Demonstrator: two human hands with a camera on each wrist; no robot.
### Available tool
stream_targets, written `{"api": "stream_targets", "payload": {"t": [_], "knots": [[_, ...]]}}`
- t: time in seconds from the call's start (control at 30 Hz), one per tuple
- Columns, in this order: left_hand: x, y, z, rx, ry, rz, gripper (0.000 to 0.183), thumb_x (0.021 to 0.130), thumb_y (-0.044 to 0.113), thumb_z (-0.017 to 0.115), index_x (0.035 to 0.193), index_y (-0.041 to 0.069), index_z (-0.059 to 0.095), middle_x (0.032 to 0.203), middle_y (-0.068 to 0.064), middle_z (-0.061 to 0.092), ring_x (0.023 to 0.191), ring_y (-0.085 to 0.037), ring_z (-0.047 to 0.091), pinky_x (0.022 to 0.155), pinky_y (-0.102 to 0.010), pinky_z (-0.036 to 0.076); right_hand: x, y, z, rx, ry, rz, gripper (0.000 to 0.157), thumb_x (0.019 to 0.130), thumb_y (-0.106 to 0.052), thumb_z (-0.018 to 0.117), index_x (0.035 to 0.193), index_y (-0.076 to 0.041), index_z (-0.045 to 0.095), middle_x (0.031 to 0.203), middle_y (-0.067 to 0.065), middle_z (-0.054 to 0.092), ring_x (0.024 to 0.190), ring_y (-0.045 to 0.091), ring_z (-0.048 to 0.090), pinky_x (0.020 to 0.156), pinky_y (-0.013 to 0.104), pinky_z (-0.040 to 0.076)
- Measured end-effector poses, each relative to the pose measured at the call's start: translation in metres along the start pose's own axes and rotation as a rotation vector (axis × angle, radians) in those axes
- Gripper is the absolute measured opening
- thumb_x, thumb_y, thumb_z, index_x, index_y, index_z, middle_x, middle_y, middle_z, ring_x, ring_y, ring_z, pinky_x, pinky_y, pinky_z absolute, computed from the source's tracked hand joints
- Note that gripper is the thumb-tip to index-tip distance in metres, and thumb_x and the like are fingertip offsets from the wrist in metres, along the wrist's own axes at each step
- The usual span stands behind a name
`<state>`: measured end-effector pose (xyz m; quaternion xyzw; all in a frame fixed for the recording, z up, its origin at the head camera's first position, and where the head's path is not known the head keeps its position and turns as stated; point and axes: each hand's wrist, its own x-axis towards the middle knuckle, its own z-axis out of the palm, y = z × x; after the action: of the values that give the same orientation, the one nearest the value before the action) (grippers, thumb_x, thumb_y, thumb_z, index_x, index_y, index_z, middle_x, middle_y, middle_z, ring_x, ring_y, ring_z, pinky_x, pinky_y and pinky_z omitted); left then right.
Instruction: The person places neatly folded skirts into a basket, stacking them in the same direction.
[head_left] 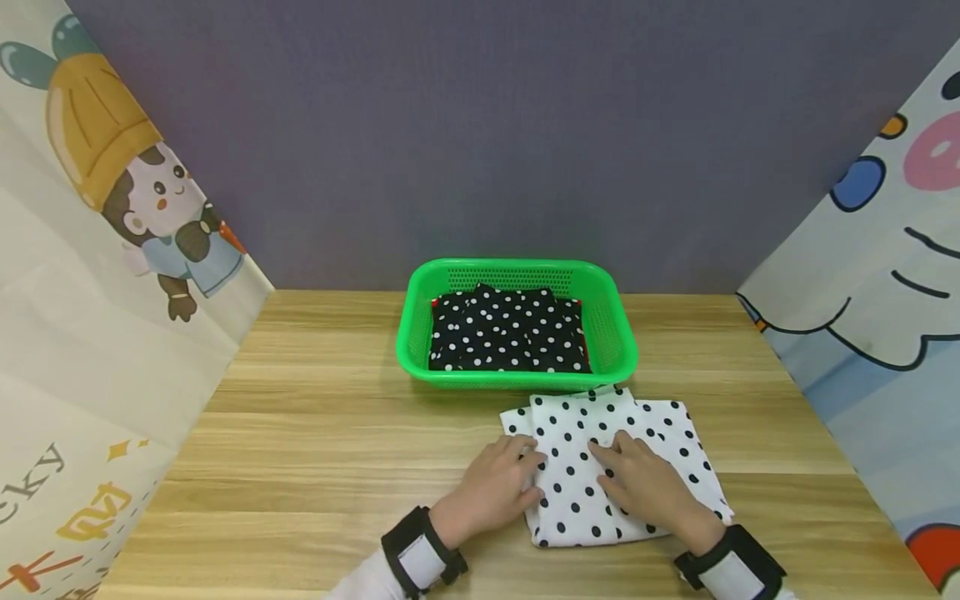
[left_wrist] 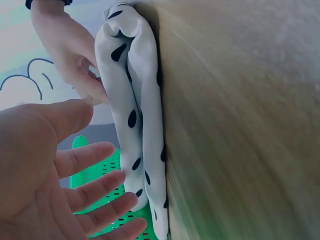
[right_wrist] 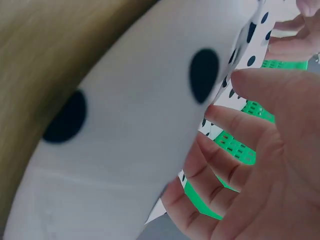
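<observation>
A folded white cloth with black dots [head_left: 573,500] lies on the table, its layered edge showing in the left wrist view. My left hand [head_left: 495,483] is at the cloth's left edge; its fingers are spread and fairly straight in the left wrist view [left_wrist: 65,175]. Over the cloth's right part, my right hand [head_left: 648,483] has its fingers on or just above the fabric. In the right wrist view the right hand's [right_wrist: 250,145] fingers bend loosely, thumb apart from them, beside a blurred near fold of the cloth [right_wrist: 135,140].
Just behind the cloth stands a green plastic basket [head_left: 517,380] with perforated sides. Folded black cloth with white dots [head_left: 502,333] lies inside it, with bits of red at its edges. The wooden table [head_left: 315,433] meets a grey wall [head_left: 480,142] at the back and printed sheets at both sides.
</observation>
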<state>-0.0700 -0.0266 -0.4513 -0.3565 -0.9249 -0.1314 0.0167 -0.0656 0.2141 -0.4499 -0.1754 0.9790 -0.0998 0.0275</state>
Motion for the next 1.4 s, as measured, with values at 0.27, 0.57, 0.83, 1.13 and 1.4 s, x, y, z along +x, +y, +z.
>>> {"api": "stream_targets", "payload": {"t": [0.27, 0.57, 0.83, 1.13, 1.4], "knots": [[-0.009, -0.007, 0.002, 0.018, 0.009, -0.041, 0.044, 0.079, 0.038, 0.067, 0.114, 0.013, 0.062, 0.128, -0.009, 0.050, 0.111, -0.023, 0.051, 0.091, -0.037, 0.044, 0.001, -0.015, 0.008, -0.010, 0.040, -0.088, 0.049, 0.078, -0.029, 0.070, 0.121, -0.008, 0.061, 0.087, -0.002, 0.045, 0.069, 0.007, 0.038, 0.053, 0.017, 0.035], [-0.029, -0.020, -0.004, -0.030, -0.056, -0.123, 0.044, 0.079, 0.038, 0.067, 0.116, 0.013, 0.061, 0.131, -0.006, 0.048, 0.116, -0.023, 0.049, 0.094, -0.039, 0.043, -0.002, -0.025, 0.005, 0.075, 0.075, -0.096, 0.043, 0.081, -0.025, 0.067, 0.122, -0.011, 0.060, 0.095, -0.003, 0.054, 0.081, 0.007, 0.050, 0.068, 0.024, 0.047], [-0.050, -0.034, -0.016, -0.070, -0.085, -0.188, 0.043, 0.081, 0.034, 0.066, 0.118, 0.012, 0.060, 0.133, -0.008, 0.047, 0.119, -0.026, 0.047, 0.094, -0.043, 0.042, -0.002, -0.013, 0.001, 0.091, 0.150, 0.071, 0.042, 0.083, -0.023, 0.065, 0.120, -0.006, 0.059, 0.106, 0.010, 0.056, 0.097, 0.025, 0.055, 0.080, 0.042, 0.050], [-0.066, -0.049, -0.020, -0.127, -0.058, -0.235, 0.047, 0.079, 0.031, 0.068, 0.120, 0.010, 0.059, 0.135, -0.010, 0.045, 0.118, -0.027, 0.049, 0.092, -0.044, 0.044, 0.002, -0.006, 0.002, 0.165, 0.080, 0.263, 0.046, 0.086, -0.024, 0.060, 0.124, 0.002, 0.053, 0.115, 0.027, 0.051, 0.105, 0.041, 0.050, 0.083, 0.055, 0.045], [-0.072, -0.057, -0.022, -0.174, -0.053, -0.290, 0.063, 0.076, 0.031, 0.070, 0.129, 0.003, 0.049, 0.133, -0.013, 0.046, 0.116, -0.030, 0.050, 0.094, -0.045, 0.043, 0.007, -0.011, 0.007, 0.177, 0.051, 0.266, 0.048, 0.086, -0.027, 0.060, 0.125, 0.001, 0.053, 0.116, 0.027, 0.050, 0.104, 0.042, 0.051, 0.080, 0.055, 0.046]]}}
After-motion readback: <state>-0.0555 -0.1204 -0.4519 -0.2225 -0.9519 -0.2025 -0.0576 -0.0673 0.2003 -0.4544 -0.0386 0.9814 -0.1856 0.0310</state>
